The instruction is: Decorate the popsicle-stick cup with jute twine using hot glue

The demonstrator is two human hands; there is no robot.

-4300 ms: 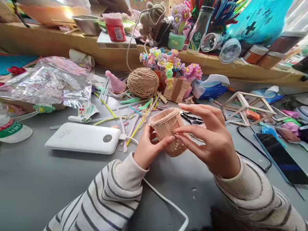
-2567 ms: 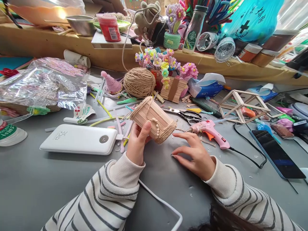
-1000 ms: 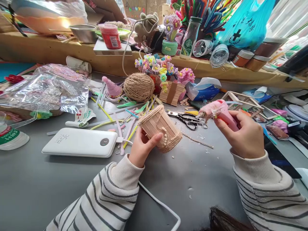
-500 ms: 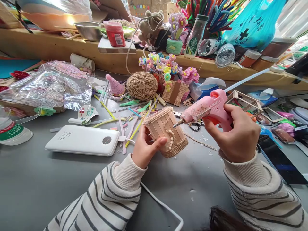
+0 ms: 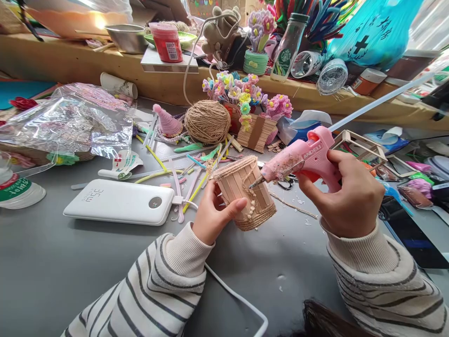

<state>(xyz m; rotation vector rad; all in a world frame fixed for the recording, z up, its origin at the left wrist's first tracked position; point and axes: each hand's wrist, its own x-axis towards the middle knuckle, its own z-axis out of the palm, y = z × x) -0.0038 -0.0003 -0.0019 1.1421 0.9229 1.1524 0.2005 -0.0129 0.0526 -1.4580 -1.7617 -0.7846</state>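
My left hand point(image 5: 212, 216) is closed around a small pot point(image 5: 243, 192) made of wooden craft sticks, tilted, with twine bands at its rim and base and a line of pearl beads on its side. My right hand point(image 5: 345, 193) grips a pink hot glue gun point(image 5: 304, 158). The gun's metal nozzle touches the pot's side just above the beads, and a clear glue stick juts from its back toward the upper right.
A white power bank point(image 5: 119, 208) with a white cable lies at the left on the grey table point(image 5: 52, 271). Behind the pot sit a ball of twine point(image 5: 207, 121), pipe-cleaner flowers point(image 5: 245, 96), scissors, a wooden stick frame point(image 5: 361, 147), and a dark phone at the right edge.
My right hand left the pot, picked the glue gun up from the table and brought its nozzle to the pot's side. My left hand has kept hold of the pot.
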